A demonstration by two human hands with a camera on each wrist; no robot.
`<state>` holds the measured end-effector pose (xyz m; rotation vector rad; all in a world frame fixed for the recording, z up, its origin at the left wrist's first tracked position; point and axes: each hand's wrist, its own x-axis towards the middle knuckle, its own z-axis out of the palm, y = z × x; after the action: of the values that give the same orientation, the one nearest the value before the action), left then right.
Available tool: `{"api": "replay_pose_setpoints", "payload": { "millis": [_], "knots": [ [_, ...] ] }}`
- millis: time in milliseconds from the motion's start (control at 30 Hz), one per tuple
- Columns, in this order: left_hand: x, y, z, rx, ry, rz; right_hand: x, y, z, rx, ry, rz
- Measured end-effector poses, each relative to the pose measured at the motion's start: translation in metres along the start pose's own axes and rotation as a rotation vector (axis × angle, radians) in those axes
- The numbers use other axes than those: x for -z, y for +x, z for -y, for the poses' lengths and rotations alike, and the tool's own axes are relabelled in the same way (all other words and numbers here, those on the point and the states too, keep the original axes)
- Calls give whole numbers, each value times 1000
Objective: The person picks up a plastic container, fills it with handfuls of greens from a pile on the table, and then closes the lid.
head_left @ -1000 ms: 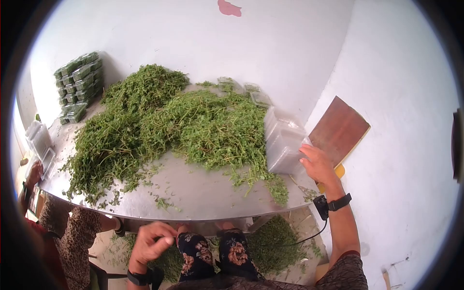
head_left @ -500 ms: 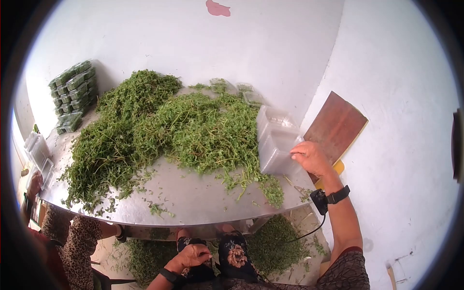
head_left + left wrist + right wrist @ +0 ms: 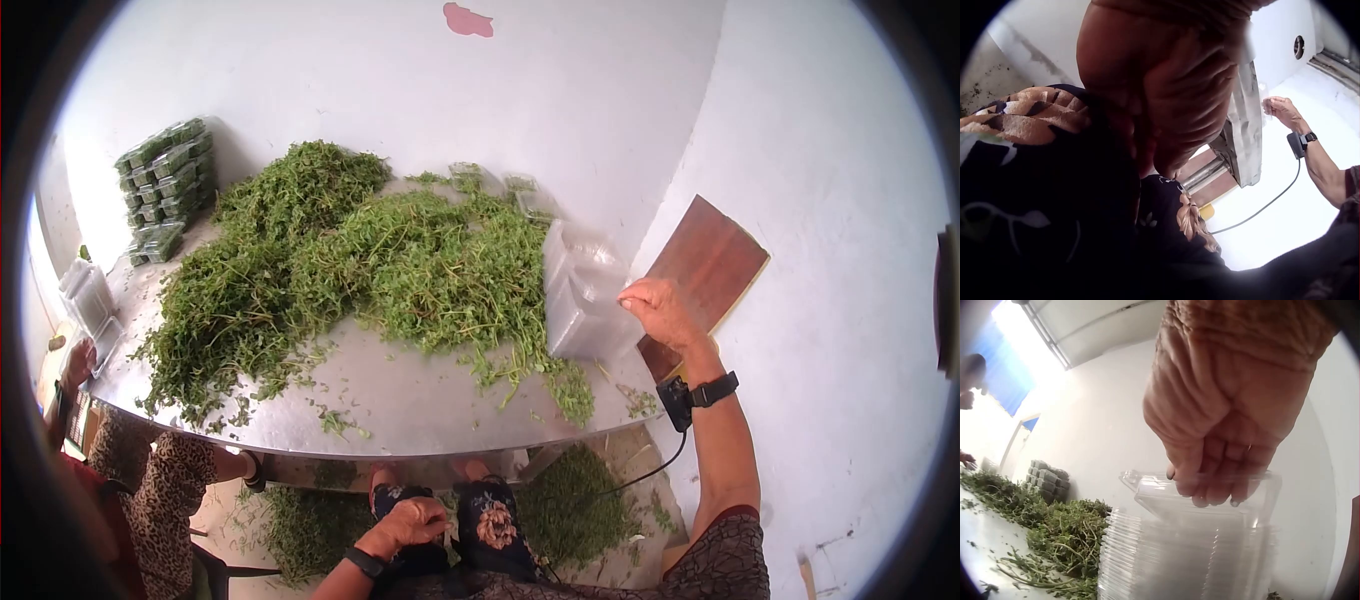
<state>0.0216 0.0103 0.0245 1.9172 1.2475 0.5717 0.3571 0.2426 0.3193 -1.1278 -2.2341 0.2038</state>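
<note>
My right hand [image 3: 664,312] is at the upper right edge of a stack of clear plastic clamshell boxes [image 3: 582,320] at the table's right end. In the right wrist view, its curled fingers pinch the rim of the top clear plastic box [image 3: 1150,487], which tilts up from the stack below. My left hand [image 3: 412,522] rests over my lap, fingers loosely curled and holding nothing. In the left wrist view its palm side fills the top, close over the dark floral trousers [image 3: 1041,187]. Beside the stack spreads a large heap of leafy green stems [image 3: 430,260].
On the metal table [image 3: 400,390], filled green boxes [image 3: 165,185] are piled at the back left. Another person's hand [image 3: 80,362] is near clear boxes [image 3: 88,295] at the left. A brown board [image 3: 705,265] leans on the right wall. More greens [image 3: 575,500] lie below the table.
My left hand has moved right and come to rest over my lap. My right hand stays by the stack; its fingers have drawn together at the top box's rim.
</note>
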Motion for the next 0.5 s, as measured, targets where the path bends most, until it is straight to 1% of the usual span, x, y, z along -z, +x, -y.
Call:
{"api": "replay_pose_setpoints", "payload": {
  "millis": [33, 100, 200, 267, 433, 500],
  "knots": [
    [0, 0, 0, 2, -10, -5, -1, 0, -2, 7, 0, -1],
    [-1, 0, 1, -2, -3, -13, -4, 0, -5, 74, -34, 29],
    [-5, 0, 5, -22, 20, -25, -3, 0, 1, 106, -116, 68],
    [-7, 1, 7, -42, 37, -37, -3, 1, -5, 124, -128, 84],
    [-4, 1, 2, 4, 4, -29, 1, 4, 4, 138, -223, 113],
    [-4, 1, 2, 14, 12, -19, 3, 5, 10, 190, -290, 103]
  ]
}}
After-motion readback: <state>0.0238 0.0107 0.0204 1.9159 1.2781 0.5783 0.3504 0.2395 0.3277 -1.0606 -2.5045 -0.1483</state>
